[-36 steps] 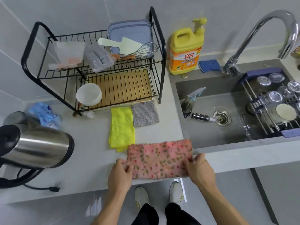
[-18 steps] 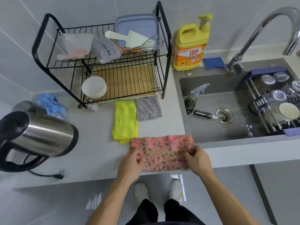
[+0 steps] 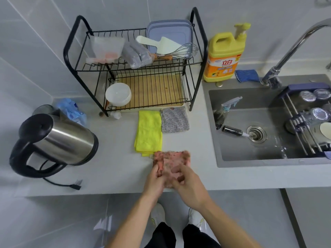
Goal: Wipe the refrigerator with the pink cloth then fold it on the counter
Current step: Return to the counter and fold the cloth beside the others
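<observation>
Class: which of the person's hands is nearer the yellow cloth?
Left. Gripping the pink cloth, the left hand is just this side of the yellow cloth; the right hand, also gripping it, is farther right.

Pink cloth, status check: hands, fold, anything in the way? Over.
Left hand and right hand both pinch the pink cloth. Cloth bunched at the counter front edge, fold not finished. Yellow cloth touches its far left corner.

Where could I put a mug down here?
Bare counter lies between the kettle and the yellow cloth; a narrower strip runs between the grey patterned cloth and the sink. Crowded: the front edge, where left hand and right hand hold the pink cloth.
</observation>
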### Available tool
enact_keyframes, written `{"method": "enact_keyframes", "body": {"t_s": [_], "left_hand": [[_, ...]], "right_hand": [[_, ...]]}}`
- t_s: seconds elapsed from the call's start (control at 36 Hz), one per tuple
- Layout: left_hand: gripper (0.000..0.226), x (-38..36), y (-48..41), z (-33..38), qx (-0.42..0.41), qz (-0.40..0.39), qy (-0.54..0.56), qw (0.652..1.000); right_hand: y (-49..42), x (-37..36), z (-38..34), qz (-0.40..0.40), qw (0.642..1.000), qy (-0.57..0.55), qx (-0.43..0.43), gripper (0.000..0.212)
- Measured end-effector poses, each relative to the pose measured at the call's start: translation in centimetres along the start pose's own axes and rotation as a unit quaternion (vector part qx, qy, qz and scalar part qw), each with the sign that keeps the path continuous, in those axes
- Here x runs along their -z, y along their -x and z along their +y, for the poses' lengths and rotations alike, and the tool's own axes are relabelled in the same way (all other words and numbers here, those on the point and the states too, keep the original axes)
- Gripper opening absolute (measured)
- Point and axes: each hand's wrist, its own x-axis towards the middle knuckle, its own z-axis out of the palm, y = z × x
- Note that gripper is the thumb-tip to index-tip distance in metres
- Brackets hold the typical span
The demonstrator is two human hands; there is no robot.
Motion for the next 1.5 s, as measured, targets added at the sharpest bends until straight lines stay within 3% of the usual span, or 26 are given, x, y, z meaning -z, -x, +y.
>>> {"method": "enact_keyframes", "body": {"t_s": [0.06,0.11,0.22,0.33,0.47,0.58,0.67,0.78,0.83,0.92,1.08,1.22,1.39,1.44,1.5], "left_hand": [[0.061,0.8,-0.4,-0.8,-0.023,0.021,-0.038,0.999],[0.068,1.2,-0.4,-1.2,-0.036,0.046,-0.042,0.997],[0.054,1.4,0.4,-1.2,-0.058,0.081,-0.11,0.989],[0.065,1.7,0.1,-1.4,-0.061,0.132,-0.178,0.973],[0.065,2.0,0.6,-1.2,-0.109,0.196,-0.303,0.926],[0.049,2.2,0.3,-1.7,-0.139,0.167,-0.405,0.888],[0.04,2.4,-0.4,-1.9,-0.128,0.144,-0.465,0.864],[0.024,2.0,-1.2,-0.4,-0.169,0.184,-0.466,0.849],[0.026,1.7,-2.0,0.6,-0.196,0.185,-0.475,0.838],[0.042,1.6,-3.3,1.8,-0.224,0.12,-0.512,0.821],[0.047,1.3,-5.0,2.8,-0.21,0.052,-0.606,0.766],[0.028,0.8,-5.0,3.8,-0.208,0.059,-0.617,0.757],[0.019,0.6,-4.4,4.7,-0.206,0.022,-0.593,0.778],[0.02,0.5,-3.9,5.3,-0.183,0.009,-0.575,0.797],[0.029,0.5,-3.8,6.0,-0.152,-0.001,-0.55,0.821]], "right_hand": [[0.1,0.2,1.0,0.004,0.999,0.023,-0.025,0.007],[0.2,0.6,1.7,0.007,0.998,0.044,-0.037,0.007],[-0.2,0.6,3.0,-0.012,0.993,0.104,-0.051,0.023],[-0.7,0.1,3.5,-0.028,0.99,0.124,-0.053,0.027],[-1.1,-0.1,3.8,0.0,0.99,0.126,-0.061,0.027],[-1.9,-0.4,4.1,0.096,0.985,0.112,-0.087,0.018],[-3.2,-0.7,3.8,0.127,0.983,0.076,-0.113,0.035],[-5.0,-0.6,3.0,0.14,0.979,0.076,-0.128,0.052],[-5.7,-0.4,2.8,0.139,0.978,0.087,-0.129,0.049],[-6.5,0.0,2.7,0.131,0.978,0.104,-0.121,0.042],[-7.3,0.6,2.7,0.095,0.979,0.121,-0.132,0.033],[-7.7,1.5,2.5,0.069,0.981,0.134,-0.124,0.009],[-7.4,3.4,2.0,0.033,0.988,0.094,-0.119,0.019],[-7.2,4.0,1.7,0.021,0.989,0.093,-0.112,0.034],[-7.1,4.6,1.5,0.009,0.988,0.102,-0.115,0.034]]}}
